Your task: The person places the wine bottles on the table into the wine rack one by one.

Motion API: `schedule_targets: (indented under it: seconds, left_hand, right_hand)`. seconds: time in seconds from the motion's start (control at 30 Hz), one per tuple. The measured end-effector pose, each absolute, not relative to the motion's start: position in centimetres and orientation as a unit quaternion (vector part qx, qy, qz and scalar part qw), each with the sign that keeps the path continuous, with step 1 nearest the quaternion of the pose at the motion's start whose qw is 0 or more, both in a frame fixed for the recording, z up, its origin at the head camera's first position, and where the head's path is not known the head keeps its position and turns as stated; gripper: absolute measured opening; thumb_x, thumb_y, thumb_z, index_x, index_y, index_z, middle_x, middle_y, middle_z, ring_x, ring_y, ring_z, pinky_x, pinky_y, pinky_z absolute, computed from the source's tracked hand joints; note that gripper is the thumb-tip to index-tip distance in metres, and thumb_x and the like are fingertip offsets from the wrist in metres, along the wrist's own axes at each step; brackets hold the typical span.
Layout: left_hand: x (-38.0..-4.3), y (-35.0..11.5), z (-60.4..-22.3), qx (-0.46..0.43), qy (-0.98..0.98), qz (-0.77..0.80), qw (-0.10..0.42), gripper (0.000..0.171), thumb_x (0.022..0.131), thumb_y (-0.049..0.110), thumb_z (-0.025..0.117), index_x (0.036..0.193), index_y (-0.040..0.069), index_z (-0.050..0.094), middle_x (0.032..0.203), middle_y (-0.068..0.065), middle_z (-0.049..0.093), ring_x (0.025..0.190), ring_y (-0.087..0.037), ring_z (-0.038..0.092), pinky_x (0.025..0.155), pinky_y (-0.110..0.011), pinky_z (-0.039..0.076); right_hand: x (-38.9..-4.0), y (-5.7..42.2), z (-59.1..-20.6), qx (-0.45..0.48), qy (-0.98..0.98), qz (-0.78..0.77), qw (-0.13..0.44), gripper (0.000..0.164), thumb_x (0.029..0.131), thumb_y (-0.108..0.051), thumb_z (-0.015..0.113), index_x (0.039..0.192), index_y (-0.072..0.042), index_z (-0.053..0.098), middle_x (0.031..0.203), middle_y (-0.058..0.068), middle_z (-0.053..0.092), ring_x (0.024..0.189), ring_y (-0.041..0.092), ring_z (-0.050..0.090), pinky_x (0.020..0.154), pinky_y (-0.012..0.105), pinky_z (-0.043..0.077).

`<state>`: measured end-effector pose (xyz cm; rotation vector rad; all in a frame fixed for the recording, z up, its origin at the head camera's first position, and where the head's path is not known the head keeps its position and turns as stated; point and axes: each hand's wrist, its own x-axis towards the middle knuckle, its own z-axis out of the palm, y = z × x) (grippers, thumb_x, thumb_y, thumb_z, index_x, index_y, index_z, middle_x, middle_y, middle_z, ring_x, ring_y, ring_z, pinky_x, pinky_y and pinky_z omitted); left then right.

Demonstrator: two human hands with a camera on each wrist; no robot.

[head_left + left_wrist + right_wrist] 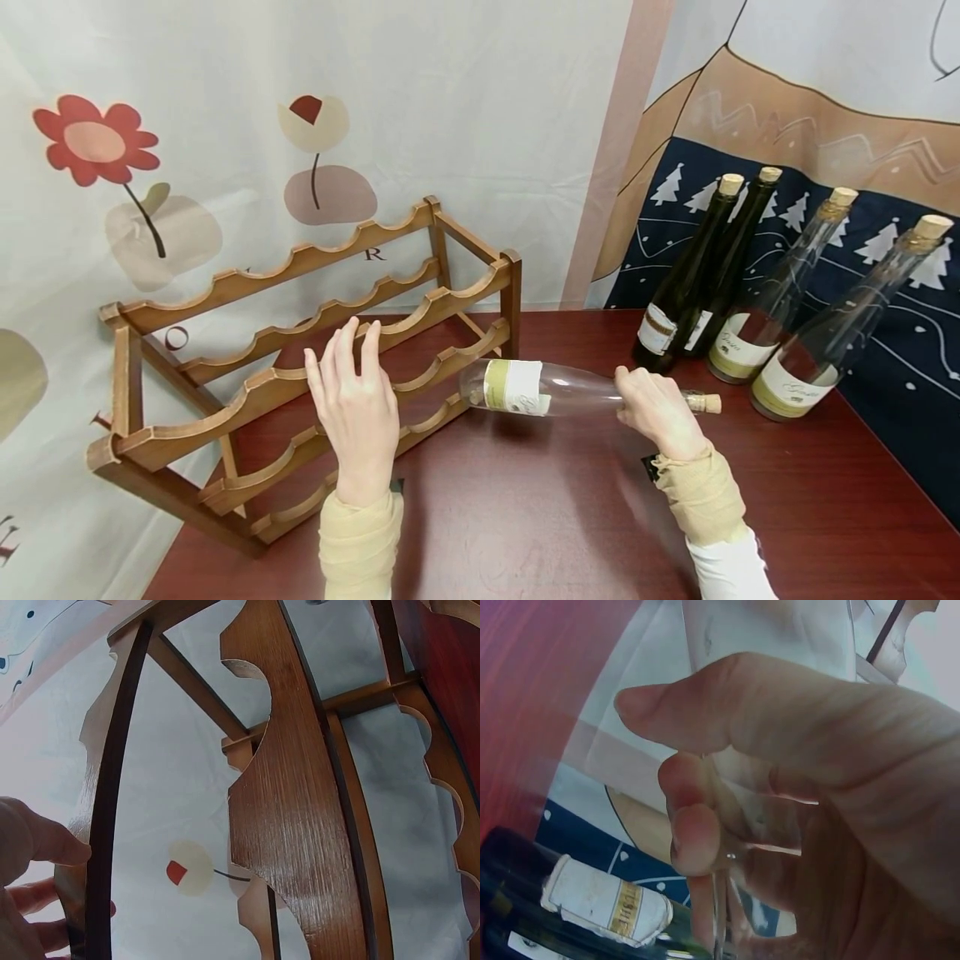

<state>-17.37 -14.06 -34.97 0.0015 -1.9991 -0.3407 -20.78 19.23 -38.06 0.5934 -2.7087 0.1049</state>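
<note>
A clear glass bottle (566,387) with a green-and-white label lies sideways above the red-brown table, its base overlapping the right front of the wooden wine rack (258,392) in the head view. My right hand (660,408) grips its neck, the corked end pointing right. Thumb and curled fingers wrap the glass (739,787) in the right wrist view. At the rack's upper front rail is my left hand (356,404), fingers pointing up. The left wrist view puts the thumb (64,844) on one side of a scalloped rail (105,772) and the other fingers behind it.
Two dark green bottles (678,287) and two clear bottles (813,354), all corked, stand upright at the table's back right. A printed curtain (480,100) hangs behind the table (510,517). Scalloped rails run along the rack's tiers.
</note>
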Motion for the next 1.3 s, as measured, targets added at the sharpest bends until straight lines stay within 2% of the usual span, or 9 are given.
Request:
schedule_targets:
  seconds: [0.6, 0.9, 1.3]
  left_hand:
    - [-17.3, -14.1, -34.9, -0.001, -0.838, -0.138, 0.528, 0.045, 0.083, -0.01, 0.053, 0.123, 0.01, 0.06, 0.13, -0.014, 0.056, 0.118, -0.034, 0.052, 0.111, -0.056, 0.029]
    - [-17.3, -14.1, -34.9, -0.001, -0.839, -0.136, 0.527, 0.046, 0.083, -0.011, 0.053, 0.123, 0.01, 0.06, 0.13, -0.014, 0.056, 0.118, -0.034, 0.052, 0.111, -0.056, 0.029]
    - [-17.3, -14.1, -34.8, -0.001, -0.839, -0.134, 0.527, 0.045, 0.083, -0.01, 0.053, 0.123, 0.01, 0.06, 0.13, -0.013, 0.057, 0.117, -0.034, 0.052, 0.11, -0.056, 0.029]
  right_hand:
    - [-21.2, 17.8, -39.1, 0.203, -0.968, 0.075, 0.127, 0.03, 0.059, -0.002, 0.073, 0.075, -0.001, 0.047, 0.059, 0.013, 0.055, 0.048, 0.032, 0.056, 0.045, 0.044, 0.046]
    - [-21.2, 16.9, -39.7, 0.212, -0.968, 0.102, 0.087, 0.028, 0.063, -0.002, 0.071, 0.078, 0.0, 0.048, 0.061, 0.011, 0.054, 0.052, 0.03, 0.058, 0.047, 0.042, 0.046]
    - [-21.2, 14.8, -40.8, 0.211, -0.966, 0.118, 0.088, 0.025, 0.065, -0.001, 0.069, 0.077, 0.0, 0.047, 0.06, 0.012, 0.055, 0.052, 0.031, 0.059, 0.046, 0.042, 0.047]
